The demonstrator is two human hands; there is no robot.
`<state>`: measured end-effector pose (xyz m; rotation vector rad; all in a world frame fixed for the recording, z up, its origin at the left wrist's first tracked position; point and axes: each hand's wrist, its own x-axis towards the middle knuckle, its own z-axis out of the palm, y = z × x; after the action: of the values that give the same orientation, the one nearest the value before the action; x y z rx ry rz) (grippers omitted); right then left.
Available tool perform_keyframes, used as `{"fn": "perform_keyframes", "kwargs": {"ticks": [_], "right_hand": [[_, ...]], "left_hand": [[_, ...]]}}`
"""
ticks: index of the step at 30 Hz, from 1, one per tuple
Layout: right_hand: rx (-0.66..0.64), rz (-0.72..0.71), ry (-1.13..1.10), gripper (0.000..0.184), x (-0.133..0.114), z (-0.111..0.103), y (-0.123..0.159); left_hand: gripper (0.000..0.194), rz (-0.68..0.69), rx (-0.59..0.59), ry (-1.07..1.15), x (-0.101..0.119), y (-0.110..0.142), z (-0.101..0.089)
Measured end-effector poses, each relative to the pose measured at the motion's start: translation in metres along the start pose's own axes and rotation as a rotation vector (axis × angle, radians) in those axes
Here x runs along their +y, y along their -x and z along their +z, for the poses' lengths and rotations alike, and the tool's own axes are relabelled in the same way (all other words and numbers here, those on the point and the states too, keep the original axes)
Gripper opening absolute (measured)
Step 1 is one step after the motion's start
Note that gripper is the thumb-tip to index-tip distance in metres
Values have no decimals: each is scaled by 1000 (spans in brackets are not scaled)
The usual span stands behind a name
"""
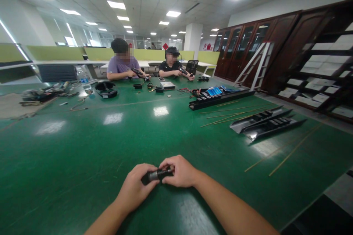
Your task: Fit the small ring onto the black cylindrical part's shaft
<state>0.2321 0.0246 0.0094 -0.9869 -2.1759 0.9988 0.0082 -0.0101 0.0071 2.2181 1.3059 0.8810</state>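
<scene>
Low in the middle of the view, a short black cylinder point(153, 176) with a grey band lies level between my two hands, just over the green table point(91, 154). Its exact kind is not clear. My left hand point(135, 186) is closed around the wider left end, thumb on the far side and fingers on the near side. The narrower right end is pinched by my right hand point(181, 172), fingertips curled over it. Part of each end is hidden by the fingers.
Black metal channels point(264, 125) and thin brass-coloured rods point(295, 150) lie to the right. A longer channel point(220, 99) holds blue packets. Across the table sit two people, a black headset point(106, 90) and small parts. Tangled cables point(46, 91) lie far left; a stepladder point(259, 66) stands behind.
</scene>
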Motion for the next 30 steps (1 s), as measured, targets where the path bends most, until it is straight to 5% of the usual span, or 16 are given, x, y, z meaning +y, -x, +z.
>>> {"fn": "perform_keyframes", "kwargs": {"ticks": [30], "right_hand": [[26,-120,154,26,0,3,-4]], "left_hand": [[24,-57,-21,-10,-5,0,3]]}}
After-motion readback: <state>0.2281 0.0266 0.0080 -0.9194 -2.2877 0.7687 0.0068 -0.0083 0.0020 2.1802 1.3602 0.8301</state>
